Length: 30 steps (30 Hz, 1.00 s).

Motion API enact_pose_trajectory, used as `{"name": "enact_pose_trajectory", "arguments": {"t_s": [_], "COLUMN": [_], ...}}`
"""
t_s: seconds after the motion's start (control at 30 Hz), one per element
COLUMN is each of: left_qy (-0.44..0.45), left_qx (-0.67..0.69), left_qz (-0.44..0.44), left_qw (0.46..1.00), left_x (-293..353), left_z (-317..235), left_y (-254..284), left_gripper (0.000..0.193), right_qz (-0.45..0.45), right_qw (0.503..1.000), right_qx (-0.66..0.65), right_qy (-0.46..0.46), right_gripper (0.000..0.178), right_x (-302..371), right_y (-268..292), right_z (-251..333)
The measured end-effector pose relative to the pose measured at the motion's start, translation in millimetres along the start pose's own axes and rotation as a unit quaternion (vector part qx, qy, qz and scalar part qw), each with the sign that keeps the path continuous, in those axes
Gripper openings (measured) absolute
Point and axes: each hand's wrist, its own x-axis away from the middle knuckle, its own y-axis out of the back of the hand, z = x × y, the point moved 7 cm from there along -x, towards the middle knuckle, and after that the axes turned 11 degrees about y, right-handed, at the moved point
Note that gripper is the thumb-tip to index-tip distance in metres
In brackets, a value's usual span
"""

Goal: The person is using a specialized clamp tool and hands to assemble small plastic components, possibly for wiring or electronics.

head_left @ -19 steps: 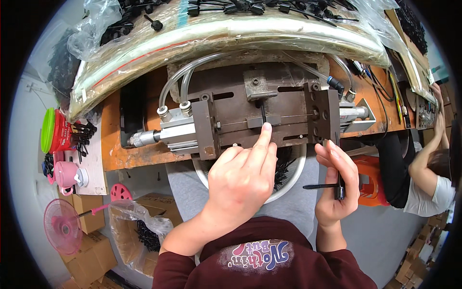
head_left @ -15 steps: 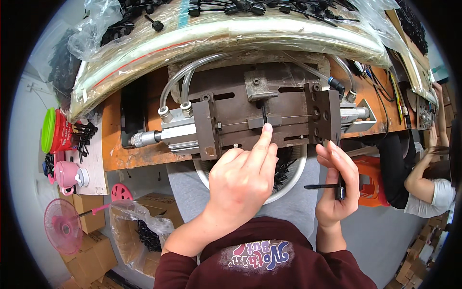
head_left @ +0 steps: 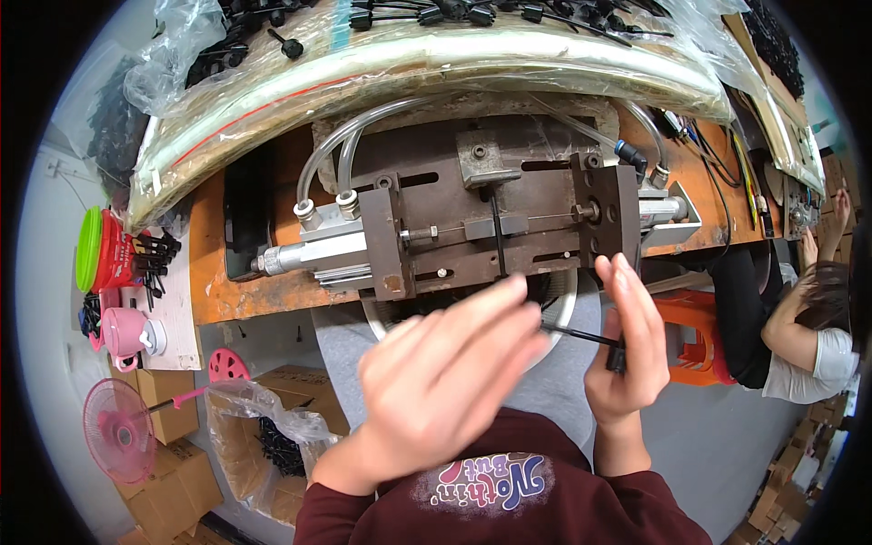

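Observation:
A dark metal fixture (head_left: 545, 186) with an air cylinder at each end sits at the bench edge. A thin black stem (head_left: 497, 232) lies across the small block (head_left: 509, 225) at its middle, and its near end sticks out towards me. My left hand (head_left: 445, 381), smeared by motion, is off the fixture with fingers stretched out. In my right hand (head_left: 631, 350) is a black plastic part (head_left: 617, 357) with a thick head and a thin stem. That stem points left, its tip close by my left fingertips. A white-rimmed basket (head_left: 568, 313) of black parts rests at my lap, partly hidden.
A plastic-wrapped ledge (head_left: 436, 59) holding black parts runs behind the fixture. Clear air hoses (head_left: 318, 163) loop at the cylinders. Left are a pink fan (head_left: 123, 427) and a bagged carton (head_left: 272, 454). Right, an orange stool (head_left: 686, 336) and another person (head_left: 808, 336) at work.
My left hand has drawn back from the block towards me, leaving the stem there in view. The rods at both sides have come inward. The part in my right hand has tilted.

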Motion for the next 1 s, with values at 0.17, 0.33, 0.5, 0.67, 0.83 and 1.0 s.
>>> {"name": "enact_pose_trajectory", "arguments": {"t_s": [0.17,0.33,0.5,0.67,0.83,1.0], "left_qy": [-0.066,-0.050,0.029,-0.014,-0.057,-0.044], "left_qx": [-0.051,0.048,0.079,-0.047,-0.160,-0.194], "left_qz": [0.066,0.066,0.045,0.034,0.022,0.027], "left_qw": [0.994,0.995,0.995,0.998,0.985,0.980], "left_x": [12.3,10.8,7.3,10.0,6.9,-2.1], "left_z": [-34.6,-21.6,-7.2,6.4,11.8,9.7], "left_y": [3.4,-10.0,4.1,-9.6,-34.8,-37.1], "left_gripper": [0.037,0.032,0.035,0.039,0.024,0.026], "right_qz": [0.032,0.037,0.024,-0.019,-0.088,-0.067], "right_qw": [0.998,0.996,0.997,0.993,0.977,0.922], "right_qx": [-0.038,-0.059,0.068,0.115,-0.161,-0.283], "right_qy": [0.030,0.055,0.039,-0.012,-0.110,-0.255], "right_gripper": [0.048,0.038,0.042,0.038,0.027,0.043], "right_x": [-2.2,-8.6,-8.5,10.1,31.3,36.9], "right_y": [-17.4,-22.5,-15.6,15.1,8.4,-0.6], "right_z": [12.3,22.3,4.7,-9.4,-21.7,-25.0]}}
